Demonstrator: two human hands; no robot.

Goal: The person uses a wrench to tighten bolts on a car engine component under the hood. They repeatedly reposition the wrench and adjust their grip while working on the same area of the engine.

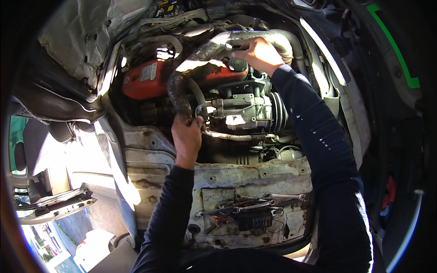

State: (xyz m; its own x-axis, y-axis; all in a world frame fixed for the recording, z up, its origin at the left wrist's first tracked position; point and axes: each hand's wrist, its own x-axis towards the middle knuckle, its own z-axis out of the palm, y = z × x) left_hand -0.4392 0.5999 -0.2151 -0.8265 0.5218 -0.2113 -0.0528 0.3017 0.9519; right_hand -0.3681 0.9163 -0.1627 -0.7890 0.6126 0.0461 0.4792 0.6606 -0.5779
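A thick, stained metal pipe (200,55) bends over the red engine cover (182,81). Its lower end runs down to my left hand (186,141), whose fingers are closed around it beside a thinner hose (196,92). Farther off to the right, my right hand (259,55) is closed at the pipe's upper stretch, some fingertips hidden beneath it. Just below that hand sits the dark oil filler cap (237,64) on the red cover. Between my arms lies a silvery ribbed engine part (243,109) with a grooved pulley (278,111) at its right.
Several wrenches (255,201) and a black handheld meter (255,220) lie on the worn, rusty metal panel (211,177) nearest me. A light metal frame edge (325,54) borders the engine bay on the right. Dark seat trim (54,98) stands at left.
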